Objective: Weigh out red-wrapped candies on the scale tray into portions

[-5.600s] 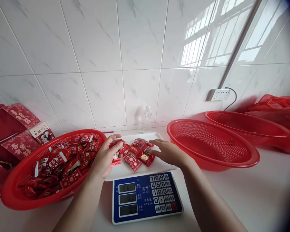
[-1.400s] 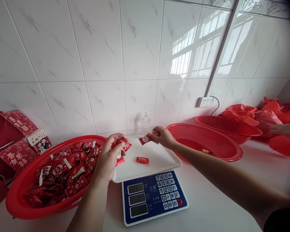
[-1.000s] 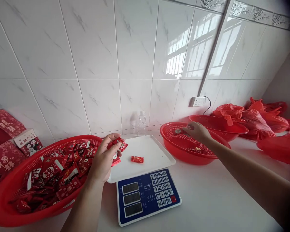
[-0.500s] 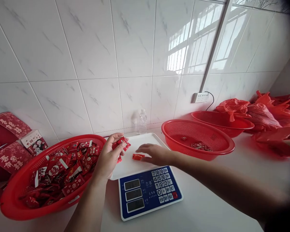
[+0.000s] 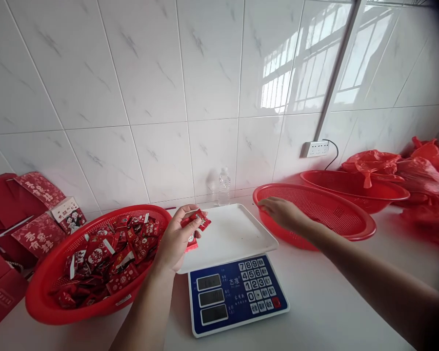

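Note:
Pinched in my left hand are a few small red candy packets, held over the left end of the scale's white tray. My right hand is over the left rim of the right red basket, with its fingers curled down and closed. A bit of red shows at its fingertips, seemingly a red candy, mostly hidden. Below the tray is the scale's blue keypad panel. To the left, a red basket is heaped with wrapped candies.
Red gift boxes stand at the far left. A clear bottle is against the tiled wall behind the tray. Another red basket and red plastic bags lie at the back right, below a power socket.
My right hand has moved right, from the tray to the right basket. The red candy that lay on the tray is gone from there. My left hand still holds its packets.

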A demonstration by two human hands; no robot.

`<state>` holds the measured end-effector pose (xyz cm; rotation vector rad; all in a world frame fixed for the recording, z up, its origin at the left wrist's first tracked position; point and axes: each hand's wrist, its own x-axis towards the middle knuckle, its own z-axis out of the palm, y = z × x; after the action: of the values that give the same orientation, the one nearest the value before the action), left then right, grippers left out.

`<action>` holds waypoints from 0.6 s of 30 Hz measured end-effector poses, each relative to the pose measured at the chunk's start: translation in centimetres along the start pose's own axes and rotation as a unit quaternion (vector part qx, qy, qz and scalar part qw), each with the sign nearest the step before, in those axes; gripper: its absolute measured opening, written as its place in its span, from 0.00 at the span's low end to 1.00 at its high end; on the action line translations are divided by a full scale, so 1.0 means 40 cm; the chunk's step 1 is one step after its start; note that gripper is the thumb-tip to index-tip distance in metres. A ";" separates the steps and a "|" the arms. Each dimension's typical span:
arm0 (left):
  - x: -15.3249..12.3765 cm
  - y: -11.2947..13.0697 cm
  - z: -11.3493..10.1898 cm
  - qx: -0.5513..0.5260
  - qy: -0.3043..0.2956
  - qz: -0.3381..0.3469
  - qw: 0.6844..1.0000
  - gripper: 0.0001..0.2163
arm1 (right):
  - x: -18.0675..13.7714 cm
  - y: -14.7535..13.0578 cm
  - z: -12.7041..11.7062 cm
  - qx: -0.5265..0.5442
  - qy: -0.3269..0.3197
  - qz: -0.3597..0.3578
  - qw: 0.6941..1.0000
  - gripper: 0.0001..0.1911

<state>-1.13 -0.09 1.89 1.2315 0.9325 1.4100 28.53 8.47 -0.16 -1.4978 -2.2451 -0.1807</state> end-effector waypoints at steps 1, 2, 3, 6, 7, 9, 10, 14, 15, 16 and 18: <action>0.001 -0.002 0.002 0.007 0.002 -0.001 1.000 0.15 | -0.005 0.028 -0.009 -0.015 0.015 0.024 0.999 0.16; 0.002 -0.003 0.004 0.014 0.003 -0.003 1.000 0.15 | -0.010 0.045 -0.017 -0.024 0.030 0.044 0.998 0.17; 0.002 -0.004 0.006 0.021 0.005 -0.005 1.000 0.15 | -0.016 0.049 -0.023 -0.021 0.044 0.060 0.997 0.17; 0.002 -0.009 0.016 0.021 0.013 -0.003 1.000 0.14 | -0.027 -0.018 -0.032 0.094 0.041 0.068 0.992 0.16; 0.001 -0.012 0.021 0.016 0.014 -0.003 1.000 0.14 | -0.029 -0.060 -0.032 0.166 0.017 0.055 0.985 0.16; -0.002 -0.019 0.030 0.006 0.017 -0.004 1.000 0.15 | -0.028 -0.155 -0.030 0.293 -0.020 0.027 0.956 0.16; -0.004 -0.023 0.034 0.007 0.017 -0.001 1.000 0.15 | -0.027 -0.202 -0.027 0.341 -0.035 0.005 0.940 0.16; -0.010 -0.036 0.046 0.030 0.009 0.025 0.999 0.16 | -0.018 -0.325 -0.016 0.463 -0.072 -0.045 0.883 0.13; -0.010 -0.038 0.047 0.038 0.014 0.029 0.999 0.16 | -0.016 -0.337 -0.013 0.471 -0.067 -0.040 0.879 0.12; -0.009 -0.039 0.048 0.045 0.026 0.030 0.998 0.16 | -0.014 -0.341 -0.010 0.467 -0.057 -0.030 0.882 0.11; -0.004 -0.041 0.044 0.049 0.067 0.026 0.996 0.15 | -0.009 -0.331 0.002 0.426 -0.023 -0.010 0.904 0.11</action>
<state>0.92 -0.01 0.62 1.2547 1.0793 1.5184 16.66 2.79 1.34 -0.9839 -1.9442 0.7480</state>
